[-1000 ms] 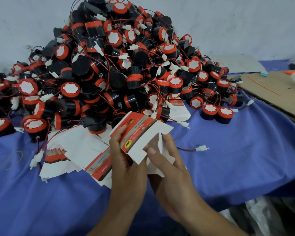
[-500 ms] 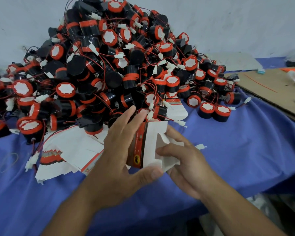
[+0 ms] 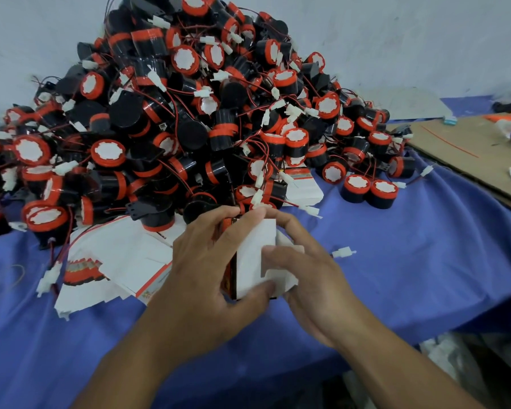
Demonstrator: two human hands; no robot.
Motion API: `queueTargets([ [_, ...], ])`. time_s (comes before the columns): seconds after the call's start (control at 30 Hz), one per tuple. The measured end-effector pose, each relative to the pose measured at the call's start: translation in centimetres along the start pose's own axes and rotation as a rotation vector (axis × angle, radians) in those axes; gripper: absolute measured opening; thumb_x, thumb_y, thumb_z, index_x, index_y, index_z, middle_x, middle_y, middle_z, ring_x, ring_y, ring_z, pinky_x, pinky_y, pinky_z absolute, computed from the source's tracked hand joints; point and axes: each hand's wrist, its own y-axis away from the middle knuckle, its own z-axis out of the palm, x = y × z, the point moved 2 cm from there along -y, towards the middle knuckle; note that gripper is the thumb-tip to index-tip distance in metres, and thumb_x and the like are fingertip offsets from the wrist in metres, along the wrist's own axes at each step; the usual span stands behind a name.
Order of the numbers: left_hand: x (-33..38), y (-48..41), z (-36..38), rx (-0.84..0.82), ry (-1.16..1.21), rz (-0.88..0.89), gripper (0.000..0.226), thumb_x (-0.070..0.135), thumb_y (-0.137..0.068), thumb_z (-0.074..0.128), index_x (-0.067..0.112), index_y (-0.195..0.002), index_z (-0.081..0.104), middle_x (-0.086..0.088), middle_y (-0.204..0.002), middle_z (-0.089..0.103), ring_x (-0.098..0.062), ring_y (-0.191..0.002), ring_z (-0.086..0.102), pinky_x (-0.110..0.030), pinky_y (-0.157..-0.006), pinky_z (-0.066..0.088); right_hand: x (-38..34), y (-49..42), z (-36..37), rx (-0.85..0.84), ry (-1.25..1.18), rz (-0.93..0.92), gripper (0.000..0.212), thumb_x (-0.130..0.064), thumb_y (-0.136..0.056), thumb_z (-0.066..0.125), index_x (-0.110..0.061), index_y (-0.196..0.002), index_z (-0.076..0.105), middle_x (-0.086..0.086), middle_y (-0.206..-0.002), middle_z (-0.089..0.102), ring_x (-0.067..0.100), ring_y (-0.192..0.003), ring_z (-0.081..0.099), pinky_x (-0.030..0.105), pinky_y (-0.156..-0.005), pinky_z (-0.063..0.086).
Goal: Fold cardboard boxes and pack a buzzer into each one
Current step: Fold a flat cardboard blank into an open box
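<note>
At frame centre the left hand (image 3: pixel 202 276) clamps the half-folded box (image 3: pixel 250 255), and the right hand (image 3: pixel 307 281) pinches its white flaps (image 3: pixel 288 280); uneven squeezing could crease a flap or flatten it.

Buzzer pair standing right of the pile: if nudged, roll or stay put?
The buzzer pair stands on flat ends, so it probably slides rather than rolls. Tipped over, the round bodies would likely roll. The white connector beside it may snag.
</note>
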Motion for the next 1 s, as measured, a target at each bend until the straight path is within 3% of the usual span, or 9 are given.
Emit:
queueTargets([
  [0.17, -0.2, 0.2, 0.6, -0.029, -0.15, 0.061, 0.073, 0.059, -0.08, 0.062, 0.037, -0.146, 0.038, 0.006, -0.145, 0.037, -0.012, -0.135, 0.034, -0.043, -0.107, 0.035, 0.5, 0.0, 0.1, 0.106, 0.054, -0.029, 0.047, -0.009, -0.076, 0.056, -0.04, -0.11, 0.067, 0.011, -0.115, 0.069, 0.037, -0.111, 0.066, 0.053, -0.088, 0.056],
  [0.27, -0.1, -0.1, 0.6, -0.046, -0.237, 0.094, 0.072, 0.06, -0.08, 0.063, 0.03, -0.143, 0.045, 0.0, -0.141, 0.042, -0.02, -0.129, 0.042, -0.041, -0.101, 0.039, 0.5, -0.1, 0.1, 0.114, 0.067, -0.015, 0.049, -0.01, -0.073, 0.056, -0.042, -0.108, 0.067, 0.011, -0.111, 0.07, 0.032, -0.105, 0.068, 0.048, -0.086, 0.057],
  [0.37, -0.1, -0.4, 0.4, -0.052, -0.274, 0.112, 0.072, 0.061, -0.08, 0.063, 0.025, -0.141, 0.05, -0.003, -0.137, 0.046, -0.025, -0.123, 0.047, -0.044, -0.097, 0.043, 0.3, 0.1, 0.0, 0.062, 0.005, 0.01, 0.043, -0.019, -0.076, 0.058, -0.033, -0.115, 0.069, 0.008, -0.11, 0.07, 0.023, -0.102, 0.066, 0.04, -0.086, 0.052],
  [0.47, -0.2, -0.4, 0.0, -0.04, -0.247, 0.113, 0.076, 0.058, -0.079, 0.066, 0.022, -0.143, 0.048, -0.003, -0.134, 0.047, -0.023, -0.121, 0.049, -0.042, -0.097, 0.045, 0.0, 0.2, 0.0, 0.02, -0.194, 0.057, 0.046, -0.043, -0.082, 0.061, -0.022, -0.122, 0.071, 0.006, -0.123, 0.069, 0.021, -0.116, 0.063, 0.034, -0.096, 0.05],
  [0.53, -0.2, -0.5, -0.4, -0.022, -0.212, 0.108, 0.079, 0.057, -0.079, 0.066, 0.021, -0.146, 0.044, -0.002, -0.136, 0.045, -0.021, -0.118, 0.05, -0.037, -0.089, 0.05, -0.4, 0.3, 0.1, -0.04, -0.262, 0.045, 0.053, -0.048, -0.085, 0.06, -0.018, -0.128, 0.069, 0.006, -0.13, 0.068, 0.02, -0.125, 0.061, 0.031, -0.099, 0.051],
  [0.6, 0.0, -0.5, -0.6, 0.009, -0.194, 0.118, 0.079, 0.054, -0.08, 0.066, 0.014, -0.146, 0.046, -0.005, -0.138, 0.045, -0.023, -0.118, 0.052, -0.038, -0.083, 0.054, -0.7, 0.3, 0.3, -0.135, -0.244, 0.015, 0.045, -0.045, -0.088, 0.061, -0.02, -0.125, 0.072, 0.002, -0.128, 0.07, 0.016, -0.123, 0.062, 0.028, -0.099, 0.051],
  [0.73, 0.1, -0.5, -0.5, 0.042, -0.208, 0.154, 0.079, 0.049, -0.082, 0.068, 0.002, -0.142, 0.05, -0.013, -0.136, 0.049, -0.028, -0.116, 0.055, -0.043, -0.084, 0.054, -0.2, 0.1, -0.1, -0.098, -0.092, 0.006, 0.058, -0.026, -0.093, 0.057, -0.014, -0.149, 0.045, 0.004, -0.144, 0.059, 0.02, -0.136, 0.053, 0.042, -0.117, 0.038],
  [0.87, 0.0, -0.4, -0.4, 0.012, -0.231, 0.157, 0.082, 0.052, -0.081, 0.071, 0.0, -0.141, 0.05, -0.014, -0.134, 0.051, -0.028, -0.113, 0.056, -0.042, -0.083, 0.055, 0.0, 0.0, 0.2, -0.154, 0.086, -0.059, 0.038, -0.023, -0.1, 0.06, -0.024, -0.138, 0.058, 0.004, -0.132, 0.067, 0.02, -0.125, 0.062, 0.03, -0.099, 0.052],
  [1.0, 0.0, -0.4, -0.1, -0.004, -0.225, 0.163, 0.081, 0.052, -0.081, 0.071, 0.001, -0.141, 0.051, -0.012, -0.133, 0.052, -0.027, -0.113, 0.057, -0.042, -0.086, 0.054, 0.2, -0.2, 0.1, -0.109, 0.266, -0.111, 0.03, -0.02, -0.103, 0.057, -0.023, -0.132, 0.06, 0.004, -0.12, 0.07, 0.016, -0.112, 0.068, 0.023, -0.087, 0.054],
])
